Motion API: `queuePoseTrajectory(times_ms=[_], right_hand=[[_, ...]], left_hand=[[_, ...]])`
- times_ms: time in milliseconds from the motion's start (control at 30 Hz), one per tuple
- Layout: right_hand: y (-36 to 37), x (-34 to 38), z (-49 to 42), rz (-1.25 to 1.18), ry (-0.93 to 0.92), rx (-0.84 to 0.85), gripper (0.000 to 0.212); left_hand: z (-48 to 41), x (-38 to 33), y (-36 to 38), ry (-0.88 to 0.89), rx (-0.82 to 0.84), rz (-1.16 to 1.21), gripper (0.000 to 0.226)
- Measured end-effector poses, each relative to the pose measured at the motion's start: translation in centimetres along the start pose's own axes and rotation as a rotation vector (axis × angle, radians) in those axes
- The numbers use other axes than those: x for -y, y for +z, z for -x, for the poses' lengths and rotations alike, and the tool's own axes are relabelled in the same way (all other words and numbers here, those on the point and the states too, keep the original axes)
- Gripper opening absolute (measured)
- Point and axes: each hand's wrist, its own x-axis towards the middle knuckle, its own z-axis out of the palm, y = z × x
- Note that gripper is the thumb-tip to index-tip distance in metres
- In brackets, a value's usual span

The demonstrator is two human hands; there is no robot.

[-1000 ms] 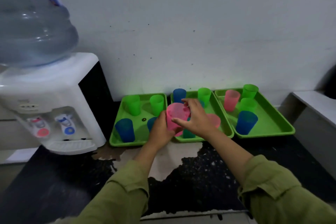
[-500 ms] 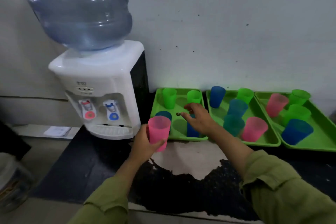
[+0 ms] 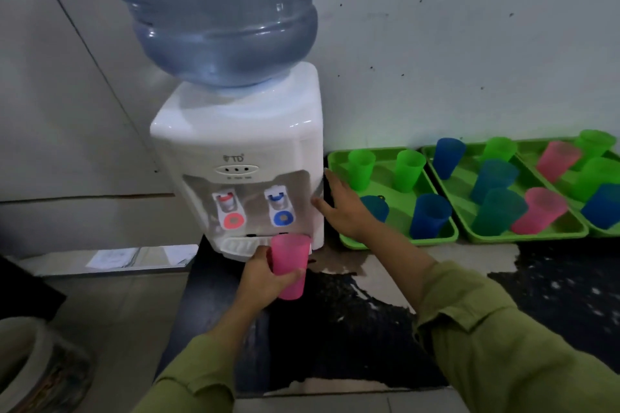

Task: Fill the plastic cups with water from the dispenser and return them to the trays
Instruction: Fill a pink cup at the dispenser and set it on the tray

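We see the left hand holding the pink cup upright, fingers and thumb curled round its lower half. The cup sits just in front of the dispenser, its rim before the right end of the drip grate, below and slightly right of the blue tap. The right hand is wide, its fingers straight and spread at the dispenser's right side; we cannot tell whether they touch it. To the dispenser's right on the desk lie green trays: the nearest tray holds green and blue cups, and the next tray holds blue, green and pink cups. A large water bottle stands on top of the dispenser.
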Motion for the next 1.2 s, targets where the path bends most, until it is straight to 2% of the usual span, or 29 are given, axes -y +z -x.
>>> queuePoseTrajectory(times_ms=[100, 233, 500, 600, 700, 767, 900, 1200], right_hand=[[1.0, 0.7, -0.5, -0.049, 0.017, -0.045, 0.071], [1.3, 1.2, -0.5, -0.107, 0.026, -0.103, 0.057], [2.2, 0.4, -0.6, -0.128, 0.034, -0.201, 0.053], [3.0, -0.1, -0.3, -0.107, 0.048, -0.318, 0.044], [4.2, -0.7, 0.2, -0.019, 0.099, -0.425, 0.025], [5.1, -0.9, 0.3, 0.034, 0.089, -0.375, 0.018], [6.5, -0.6, -0.2, 0.090, 0.085, -0.140, 0.031], [7.1, 0.7, -1.5, 0.121, 0.121, -0.088, 0.021]], left_hand=[[-1.0, 0.1, -0.8, 0.015, 0.010, 0.033, 0.060], [-2.2, -0.6, -1.1, 0.046, 0.022, 0.066, 0.056], [-4.2, -1.3, -1.1, 0.052, 0.050, 0.109, 0.066], [-5.1, -0.5, -1.1, 0.029, 0.038, 0.086, 0.074], [-5.5, 0.0, -1.1, 0.012, 0.029, 0.099, 0.076], [-5.7, 0.2, -1.0, 0.013, 0.026, 0.099, 0.075], [-6.0, 0.4, -0.9, 0.014, 0.026, 0.090, 0.067], [-6.0, 0.4, -0.8, 0.012, 0.013, 0.075, 0.059]])
